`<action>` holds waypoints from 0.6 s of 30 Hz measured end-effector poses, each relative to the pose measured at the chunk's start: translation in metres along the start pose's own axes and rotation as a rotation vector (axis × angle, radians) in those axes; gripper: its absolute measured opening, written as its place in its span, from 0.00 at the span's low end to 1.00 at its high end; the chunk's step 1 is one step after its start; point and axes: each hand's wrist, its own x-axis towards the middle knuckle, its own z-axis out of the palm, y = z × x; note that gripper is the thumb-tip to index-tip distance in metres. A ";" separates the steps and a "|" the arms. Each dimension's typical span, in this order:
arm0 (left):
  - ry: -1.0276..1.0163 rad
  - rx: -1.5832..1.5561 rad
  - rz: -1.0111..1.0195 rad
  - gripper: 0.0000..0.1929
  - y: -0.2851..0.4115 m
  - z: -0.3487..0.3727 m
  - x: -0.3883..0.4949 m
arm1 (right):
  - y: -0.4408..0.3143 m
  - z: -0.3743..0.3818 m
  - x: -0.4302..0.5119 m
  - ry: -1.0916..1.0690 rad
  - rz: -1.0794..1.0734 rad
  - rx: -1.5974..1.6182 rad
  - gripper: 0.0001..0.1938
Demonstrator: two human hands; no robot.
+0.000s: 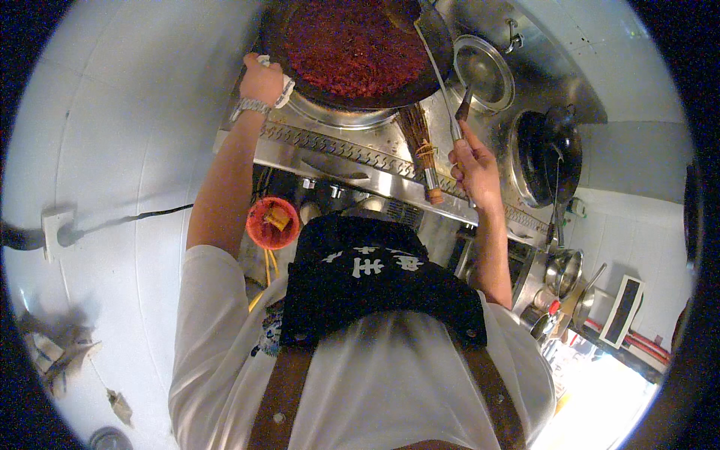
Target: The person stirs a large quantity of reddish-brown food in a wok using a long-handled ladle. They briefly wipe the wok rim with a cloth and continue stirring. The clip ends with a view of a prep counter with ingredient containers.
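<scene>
A large dark wok filled with a dark red, crumbly food sits on the stainless wok range. My left hand grips the wok's near left edge through a folded white cloth. In my right hand is the long handle of a ladle; its dark head reaches into the wok at the upper right. A short dark, pointed piece shows just beyond my right fingers; I cannot tell whether it is a separate tool. Between my hands a tied bamboo wok brush lies across the range's front.
Right of the wok sits a round steel basin below a wall tap. Farther right is a second black wok with a utensil in it. Below the range front hangs or stands a red container. Steel bowls lie at lower right.
</scene>
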 end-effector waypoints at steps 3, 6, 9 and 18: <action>-0.033 -0.016 -0.060 0.27 -0.005 0.003 0.003 | 0.011 0.013 -0.005 0.019 0.030 0.165 0.25; -0.038 0.051 0.024 0.27 -0.009 0.005 0.006 | 0.013 0.016 -0.009 0.012 0.064 0.282 0.25; -0.008 -0.026 -0.064 0.27 -0.006 0.003 0.004 | 0.012 0.013 -0.012 -0.003 0.101 0.322 0.25; -0.014 -0.137 -0.189 0.28 0.031 -0.037 -0.013 | 0.011 0.011 -0.016 -0.028 0.142 0.350 0.25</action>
